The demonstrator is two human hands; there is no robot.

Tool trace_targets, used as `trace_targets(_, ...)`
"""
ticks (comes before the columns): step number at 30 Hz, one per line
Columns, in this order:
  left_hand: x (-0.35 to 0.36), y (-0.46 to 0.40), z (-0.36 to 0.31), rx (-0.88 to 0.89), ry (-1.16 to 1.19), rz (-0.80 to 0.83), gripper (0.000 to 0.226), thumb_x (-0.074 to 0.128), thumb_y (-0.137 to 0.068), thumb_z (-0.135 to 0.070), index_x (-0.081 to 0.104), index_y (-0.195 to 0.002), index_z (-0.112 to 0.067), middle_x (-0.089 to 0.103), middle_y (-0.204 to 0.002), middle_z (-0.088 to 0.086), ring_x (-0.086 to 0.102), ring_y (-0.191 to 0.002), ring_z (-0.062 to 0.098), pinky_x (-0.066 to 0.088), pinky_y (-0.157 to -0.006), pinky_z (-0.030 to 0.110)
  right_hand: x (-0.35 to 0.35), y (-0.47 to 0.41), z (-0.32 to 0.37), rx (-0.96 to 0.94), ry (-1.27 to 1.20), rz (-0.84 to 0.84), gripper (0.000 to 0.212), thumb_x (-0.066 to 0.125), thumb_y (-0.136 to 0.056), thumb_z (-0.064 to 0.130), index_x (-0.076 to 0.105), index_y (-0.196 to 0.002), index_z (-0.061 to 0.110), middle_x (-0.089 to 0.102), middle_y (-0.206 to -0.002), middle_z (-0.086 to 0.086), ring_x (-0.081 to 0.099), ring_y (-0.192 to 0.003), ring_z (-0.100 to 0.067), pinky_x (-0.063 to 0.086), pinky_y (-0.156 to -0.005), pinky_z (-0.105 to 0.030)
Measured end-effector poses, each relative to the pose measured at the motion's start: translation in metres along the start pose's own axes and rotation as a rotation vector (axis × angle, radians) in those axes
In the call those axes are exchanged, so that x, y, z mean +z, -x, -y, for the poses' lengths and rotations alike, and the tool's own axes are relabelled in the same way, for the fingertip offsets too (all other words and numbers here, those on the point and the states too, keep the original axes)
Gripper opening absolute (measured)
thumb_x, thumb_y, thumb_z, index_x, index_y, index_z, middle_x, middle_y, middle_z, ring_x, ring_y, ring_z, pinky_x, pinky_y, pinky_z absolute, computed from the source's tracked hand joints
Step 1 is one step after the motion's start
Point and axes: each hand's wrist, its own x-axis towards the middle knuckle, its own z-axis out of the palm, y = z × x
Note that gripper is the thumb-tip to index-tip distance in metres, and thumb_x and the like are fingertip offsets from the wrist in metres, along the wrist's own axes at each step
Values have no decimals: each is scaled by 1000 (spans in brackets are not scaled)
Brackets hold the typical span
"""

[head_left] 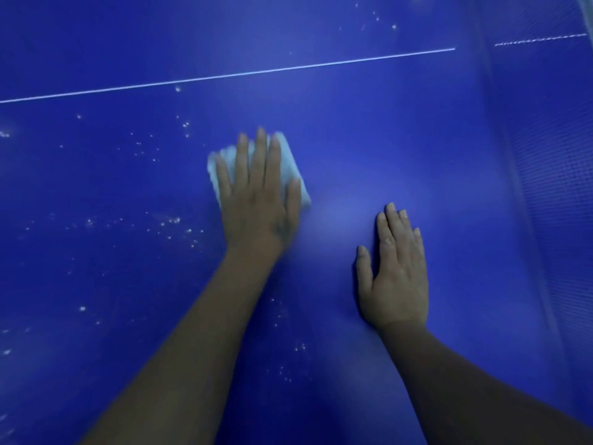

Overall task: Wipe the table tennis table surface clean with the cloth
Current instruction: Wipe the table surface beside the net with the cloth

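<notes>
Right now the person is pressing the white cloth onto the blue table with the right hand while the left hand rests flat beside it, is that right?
Not quite: the hands are swapped. In the head view the left hand presses the white cloth onto the blue table, while the right hand rests flat beside it.

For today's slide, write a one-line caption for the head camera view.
Left hand presses a white cloth flat on the speckled blue table; right hand rests flat beside it.
</notes>
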Motion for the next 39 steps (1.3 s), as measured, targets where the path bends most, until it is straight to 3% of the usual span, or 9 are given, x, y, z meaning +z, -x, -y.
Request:
trace_targets(4, 1, 104, -30, 41, 13, 86, 69, 30, -113, -47, 15, -170, -12, 9, -178, 6, 4, -165, 28, 12, -129, 63, 0, 0, 0, 1, -9, -7, 61, 51, -108, 30, 39, -162, 3, 30, -174, -8, 20, -164, -25, 20, -132, -51)
trace_targets(11, 11, 66, -32, 85, 0, 59, 68, 29, -113, -49, 17, -170, -14, 11, -178, 4, 2, -165, 26, 9, -131, 59, 1, 0, 0, -10, -16, -14, 60, 48, -109, 31, 40, -161, 2, 31, -173, -9, 22, -163, -26, 18, -133, -49)
trace_targets(15, 9, 86, -39, 218, 31, 72, 69, 30, -112, -50, 17, -170, -14, 11, -178, 4, 3, -165, 25, 8, -132, 57, 1, 0, -1, -15, -26, -14, 61, 51, -108, 30, 40, -161, 2, 31, -173, -9, 23, -163, -27, 20, -132, -52)
trace_targets(21, 20, -50, -1, 357, -47, 18, 65, 29, -112, -48, 29, -167, -15, 27, -174, 5, 19, -163, 31, 9, -130, 62, 1, 1, -1, -20, -21, -22, 60, 51, -109, 30, 41, -161, 1, 32, -173, -9, 24, -163, -27, 20, -132, -51)
trace_targets(24, 11, -120, 35, 276, -89, 53, 67, 21, -111, -49, 23, -169, -16, 21, -176, 4, 13, -164, 33, 6, -129, 65, 0, 1, 0, -3, -22, -11, 60, 50, -109, 30, 40, -161, 2, 30, -174, -7, 22, -163, -25, 20, -132, -51)
trace_targets(28, -11, -146, 92, -2, -59, 86, 70, 14, -108, -53, 14, -170, -19, 10, -178, 3, 2, -164, 34, -1, -129, 65, 0, 1, 1, -2, -15, -4, 59, 50, -109, 30, 41, -160, 1, 31, -173, -8, 22, -163, -25, 20, -132, -52)
trace_targets(31, -18, -104, 110, -162, 8, 53, 71, 15, -108, -54, 15, -170, -19, 10, -178, 3, 1, -164, 33, 0, -130, 63, 0, 1, 1, -4, -17, -14, 58, 50, -109, 29, 43, -159, 0, 32, -173, -9, 24, -163, -27, 21, -132, -53)
trace_targets(39, -10, 96, 42, -251, -56, 36, 67, 23, -112, -48, 14, -170, -15, 10, -178, 7, 4, -165, 32, 5, -130, 62, 1, -1, 0, 4, -3, 1, 59, 49, -110, 30, 41, -160, 0, 30, -173, -8, 22, -163, -26, 21, -132, -52)
